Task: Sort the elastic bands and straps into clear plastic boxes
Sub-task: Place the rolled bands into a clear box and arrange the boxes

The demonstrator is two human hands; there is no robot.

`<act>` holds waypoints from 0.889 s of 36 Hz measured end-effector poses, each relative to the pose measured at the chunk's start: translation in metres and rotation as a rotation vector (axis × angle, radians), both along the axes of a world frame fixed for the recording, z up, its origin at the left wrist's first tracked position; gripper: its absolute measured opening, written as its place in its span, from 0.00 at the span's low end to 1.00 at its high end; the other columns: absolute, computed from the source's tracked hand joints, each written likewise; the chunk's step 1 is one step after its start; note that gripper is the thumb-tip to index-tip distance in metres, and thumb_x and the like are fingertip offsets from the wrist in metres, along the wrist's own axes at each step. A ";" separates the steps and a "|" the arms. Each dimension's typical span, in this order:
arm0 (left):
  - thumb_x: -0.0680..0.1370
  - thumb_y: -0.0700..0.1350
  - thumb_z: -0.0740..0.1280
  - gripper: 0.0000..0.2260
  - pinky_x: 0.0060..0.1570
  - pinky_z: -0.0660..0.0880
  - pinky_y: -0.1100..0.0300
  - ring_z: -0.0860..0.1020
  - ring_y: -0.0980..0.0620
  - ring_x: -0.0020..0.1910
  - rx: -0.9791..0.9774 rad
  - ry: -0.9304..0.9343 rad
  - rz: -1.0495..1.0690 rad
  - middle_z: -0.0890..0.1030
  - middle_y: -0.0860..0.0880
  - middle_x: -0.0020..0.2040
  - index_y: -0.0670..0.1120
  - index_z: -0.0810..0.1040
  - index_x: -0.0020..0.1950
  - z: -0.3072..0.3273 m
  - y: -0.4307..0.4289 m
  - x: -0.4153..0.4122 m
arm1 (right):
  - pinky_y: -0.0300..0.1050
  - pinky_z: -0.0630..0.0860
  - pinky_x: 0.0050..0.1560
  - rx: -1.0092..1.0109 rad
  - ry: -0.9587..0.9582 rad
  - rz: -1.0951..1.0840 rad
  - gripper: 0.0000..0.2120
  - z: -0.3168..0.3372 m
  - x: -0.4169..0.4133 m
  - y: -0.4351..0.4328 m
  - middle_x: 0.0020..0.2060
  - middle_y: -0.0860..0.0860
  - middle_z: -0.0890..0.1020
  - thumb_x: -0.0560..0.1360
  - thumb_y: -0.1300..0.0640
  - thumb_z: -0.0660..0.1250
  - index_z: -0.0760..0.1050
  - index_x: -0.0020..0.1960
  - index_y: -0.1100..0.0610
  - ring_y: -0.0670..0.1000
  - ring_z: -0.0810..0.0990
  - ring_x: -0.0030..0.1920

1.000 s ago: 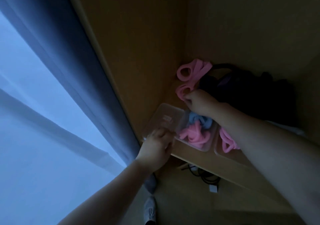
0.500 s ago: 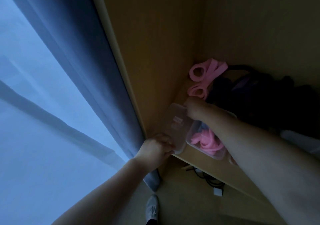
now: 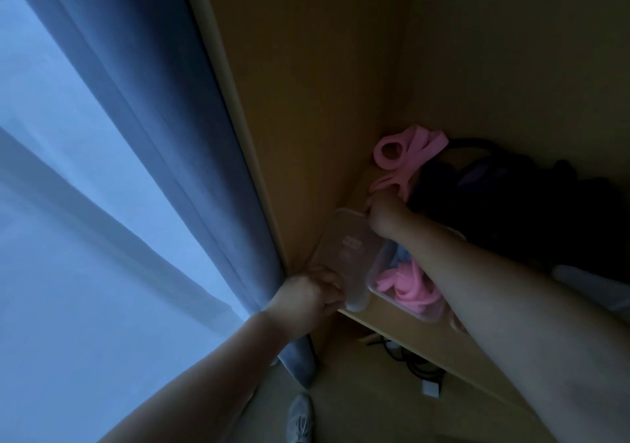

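Box (image 3: 422, 311) of pink bands (image 3: 405, 287) sits at the shelf (image 3: 392, 328) front edge; a blue band is glimpsed behind the pink, under the forearm.

Clear labelled piece, taken to be the lid (image 3: 347, 248), is held just left of box and tilted, its right edge up against the box wall.

Left hand (image 3: 306, 294): fingers curled round the lid's near corner, left-front of box.

Right hand (image 3: 385, 216): curled at the lid's far corner, behind box. Whether a strap is also pinched cannot be told.

Change noted: a second ago the right hand was up in the loose straps (image 3: 402, 156) behind box and the lid lay flat. Now the straps are left alone and the lid is taken at both ends and raised.

Reading: this box is judged to be filled and about to be closed. Straps behind box, beside the dark bag (image 3: 511, 210), are not yet sorted.

Curtain (image 3: 153, 135) hangs well left of box.
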State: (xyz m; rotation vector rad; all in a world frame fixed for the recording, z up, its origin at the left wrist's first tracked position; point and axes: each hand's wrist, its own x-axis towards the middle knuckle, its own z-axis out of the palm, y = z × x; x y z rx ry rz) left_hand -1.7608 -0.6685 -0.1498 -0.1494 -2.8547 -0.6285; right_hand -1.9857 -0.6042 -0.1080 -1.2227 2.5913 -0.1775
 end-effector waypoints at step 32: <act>0.77 0.47 0.66 0.06 0.48 0.69 0.57 0.77 0.50 0.44 -0.351 0.275 0.134 0.81 0.52 0.48 0.48 0.82 0.47 0.032 -0.002 0.006 | 0.47 0.76 0.53 -0.258 -0.159 -0.078 0.07 0.040 0.001 0.005 0.53 0.58 0.80 0.77 0.65 0.62 0.76 0.53 0.60 0.57 0.78 0.53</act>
